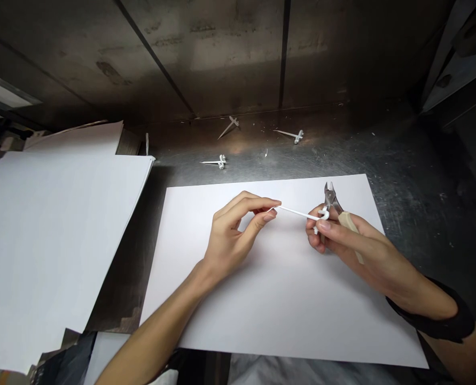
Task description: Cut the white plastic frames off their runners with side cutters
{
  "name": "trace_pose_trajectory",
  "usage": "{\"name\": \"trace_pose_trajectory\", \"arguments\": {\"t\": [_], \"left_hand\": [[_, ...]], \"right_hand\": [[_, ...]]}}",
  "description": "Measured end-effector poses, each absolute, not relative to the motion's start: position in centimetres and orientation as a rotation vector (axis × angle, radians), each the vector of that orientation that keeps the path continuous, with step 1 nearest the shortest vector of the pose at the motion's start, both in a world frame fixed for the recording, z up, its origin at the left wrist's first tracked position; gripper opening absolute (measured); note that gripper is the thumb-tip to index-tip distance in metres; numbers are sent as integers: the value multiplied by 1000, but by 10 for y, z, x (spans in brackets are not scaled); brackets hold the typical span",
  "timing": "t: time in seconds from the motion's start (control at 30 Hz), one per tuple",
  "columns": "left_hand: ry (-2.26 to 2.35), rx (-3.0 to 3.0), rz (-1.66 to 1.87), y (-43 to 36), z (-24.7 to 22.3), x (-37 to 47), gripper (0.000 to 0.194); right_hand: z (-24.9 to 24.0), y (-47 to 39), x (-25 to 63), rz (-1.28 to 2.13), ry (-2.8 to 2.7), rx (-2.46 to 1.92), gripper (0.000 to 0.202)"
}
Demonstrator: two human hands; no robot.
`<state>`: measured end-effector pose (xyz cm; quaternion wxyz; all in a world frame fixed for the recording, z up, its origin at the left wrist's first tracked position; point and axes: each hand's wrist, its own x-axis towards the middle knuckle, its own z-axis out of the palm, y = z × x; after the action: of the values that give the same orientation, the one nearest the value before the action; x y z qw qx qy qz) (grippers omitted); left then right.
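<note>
A thin white plastic piece (299, 213) with a curled right end stretches between my two hands above a white sheet (302, 310). Thumb and fingertips of my left hand (238, 230) pinch its thin left tip. My right hand (353, 240) grips the curled end between thumb and fingers. That same hand also holds side cutters (330, 199) with cream handles, their jaws pointing away from me and slightly apart. Part of the cutters' handles is hidden by the palm and fingers. A black band (434, 313) circles my right wrist.
Three similar white pieces, one left (220, 162), one middle (233, 122) and one right (297, 137), lie on the dark metal table (173, 171) beyond the sheet. White scraps are scattered around them. A stack of white sheets (57, 224) stands at left. A metal wall (221, 59) rises behind.
</note>
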<state>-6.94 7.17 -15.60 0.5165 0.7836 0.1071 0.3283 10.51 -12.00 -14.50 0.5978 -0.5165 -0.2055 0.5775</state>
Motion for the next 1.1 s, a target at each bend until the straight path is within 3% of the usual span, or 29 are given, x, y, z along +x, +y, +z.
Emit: {"name": "trace_pose_trajectory", "arguments": {"t": [1.1], "left_hand": [[352,1504,511,79,-149,-70,7]], "right_hand": [[-139,-119,109,1459,-335,-1071,16]]}}
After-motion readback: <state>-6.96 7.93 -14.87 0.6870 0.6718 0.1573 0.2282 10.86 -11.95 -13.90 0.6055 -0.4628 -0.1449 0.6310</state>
